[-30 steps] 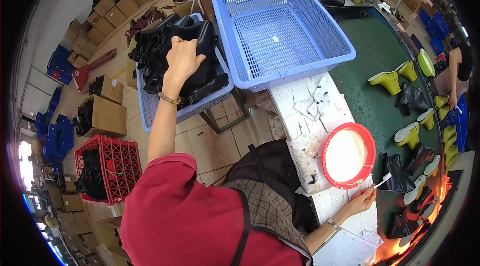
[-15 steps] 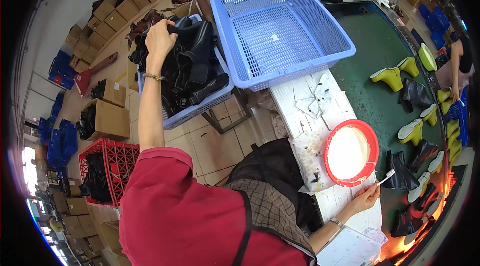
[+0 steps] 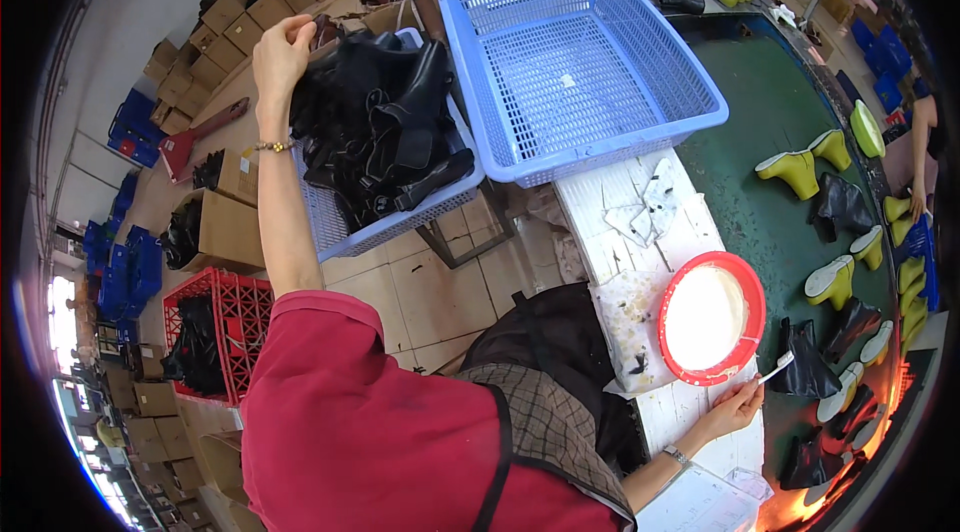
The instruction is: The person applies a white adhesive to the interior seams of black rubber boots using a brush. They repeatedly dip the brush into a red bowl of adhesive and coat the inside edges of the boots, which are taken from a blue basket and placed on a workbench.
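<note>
Pinching black boots [image 3: 385, 127], left hand [image 3: 280, 52]; right hand [image 3: 735, 405] seemingly clamps white brush [image 3: 778, 366] by red bowl [image 3: 745, 277].

The left hand [image 3: 280, 50] fingertips are lying buried in the black boots [image 3: 385, 127], so the grasp is not showing. A second person [image 3: 925, 147] is being cut off at the right rim. Bench [image 3: 800, 102] far edge is blurring.

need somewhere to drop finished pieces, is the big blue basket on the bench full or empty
Nearly empty: the big blue basket shows its bare mesh floor, with only a small white scrap lying inside.
</note>
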